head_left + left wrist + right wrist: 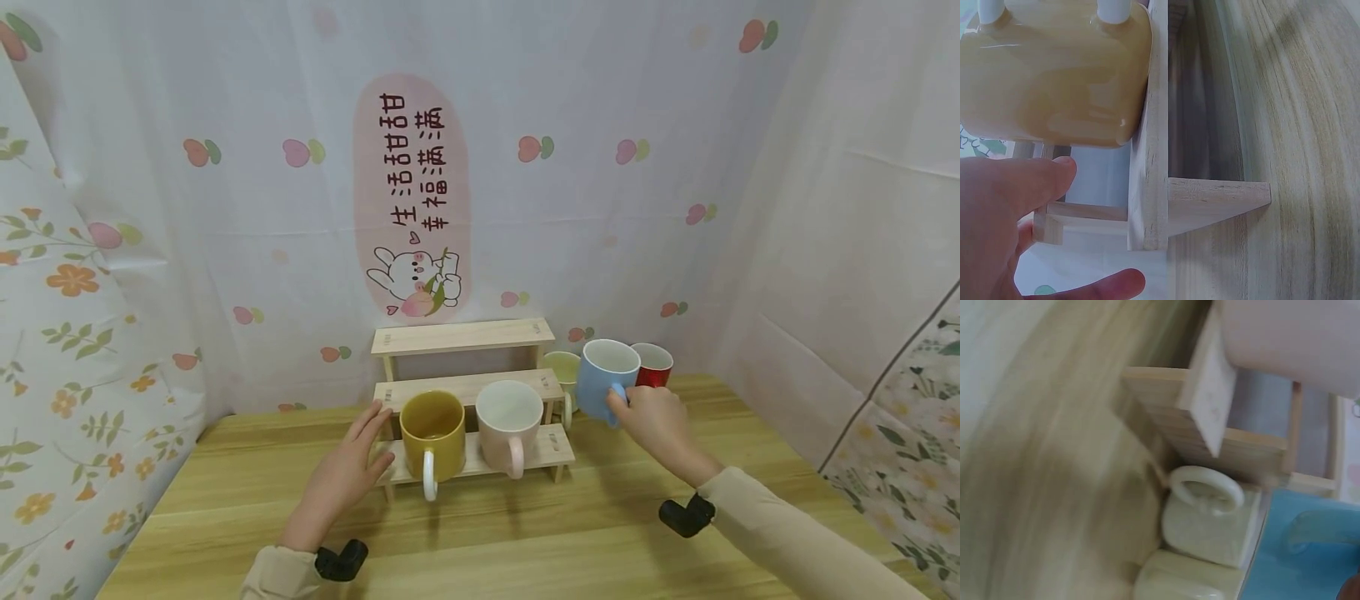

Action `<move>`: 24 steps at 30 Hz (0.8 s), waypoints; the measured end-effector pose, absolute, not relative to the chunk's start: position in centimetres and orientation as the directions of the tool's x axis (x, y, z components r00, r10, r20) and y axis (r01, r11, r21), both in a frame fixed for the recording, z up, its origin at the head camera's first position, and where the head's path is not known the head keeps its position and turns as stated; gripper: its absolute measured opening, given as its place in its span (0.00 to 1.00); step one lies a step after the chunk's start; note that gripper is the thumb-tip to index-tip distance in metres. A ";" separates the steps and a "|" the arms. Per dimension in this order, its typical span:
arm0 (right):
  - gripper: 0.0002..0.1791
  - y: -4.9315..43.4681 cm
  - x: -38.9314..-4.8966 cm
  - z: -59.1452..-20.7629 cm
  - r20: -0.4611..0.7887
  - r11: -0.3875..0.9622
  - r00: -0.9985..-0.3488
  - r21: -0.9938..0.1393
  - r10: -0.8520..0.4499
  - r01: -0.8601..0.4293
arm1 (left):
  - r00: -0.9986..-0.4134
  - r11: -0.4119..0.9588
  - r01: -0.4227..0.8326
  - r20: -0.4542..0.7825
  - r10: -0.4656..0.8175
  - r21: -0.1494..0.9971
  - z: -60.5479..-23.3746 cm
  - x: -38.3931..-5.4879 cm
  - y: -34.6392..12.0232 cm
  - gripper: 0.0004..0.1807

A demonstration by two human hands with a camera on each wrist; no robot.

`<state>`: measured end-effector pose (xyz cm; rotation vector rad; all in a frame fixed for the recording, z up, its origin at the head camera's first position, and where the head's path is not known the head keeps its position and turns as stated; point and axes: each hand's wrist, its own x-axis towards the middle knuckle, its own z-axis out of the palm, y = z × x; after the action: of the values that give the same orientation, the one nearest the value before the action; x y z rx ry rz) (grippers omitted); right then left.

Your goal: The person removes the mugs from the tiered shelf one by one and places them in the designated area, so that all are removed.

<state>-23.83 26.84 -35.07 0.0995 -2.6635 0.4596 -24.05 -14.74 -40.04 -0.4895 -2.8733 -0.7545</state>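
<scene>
In the head view my right hand [660,421] grips the handle of a light blue mug [596,379], held up to the right of a stepped wooden rack [468,387]. The same blue mug [1310,544] fills the lower right of the right wrist view, with only a fingertip at the edge. My left hand [341,475] is at the rack's left end, its fingers extended; whether they touch the wood is unclear. A mustard-yellow mug [432,429] with a white handle and a pale pink mug [508,421] sit side by side on the bottom step, handles facing front.
Right of the rack, a pale yellow mug [562,367] and a red mug [656,362] stand on the wood-grain table [480,550], partly hidden by the blue mug. A printed curtain [600,208] hangs behind; floral cloth [75,333] hangs at left.
</scene>
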 end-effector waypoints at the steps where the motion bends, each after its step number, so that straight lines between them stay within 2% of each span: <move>1: 0.26 26.9 -23.8 -35.4 0.424 0.943 -0.906 -0.302 0.001 -0.140 | -0.939 0.822 0.342 0.205 0.277 0.455 -40.0 -24.1 -14.7 0.36; 12: 0.26 27.3 -23.6 -39.6 0.406 0.960 -0.914 -0.251 -0.014 -0.126 | -0.940 0.824 0.337 0.206 0.271 0.455 -40.0 -24.1 -14.7 0.36; 24: 0.25 27.3 -23.7 -42.3 0.423 0.945 -0.906 -0.290 -0.014 -0.150 | -0.941 0.828 0.333 0.214 0.262 0.452 -39.9 -24.0 -14.5 0.35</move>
<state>-23.71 27.31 -42.34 0.1182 -2.6742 0.4444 -24.03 -14.54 -39.93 -0.4691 -2.8661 -0.7473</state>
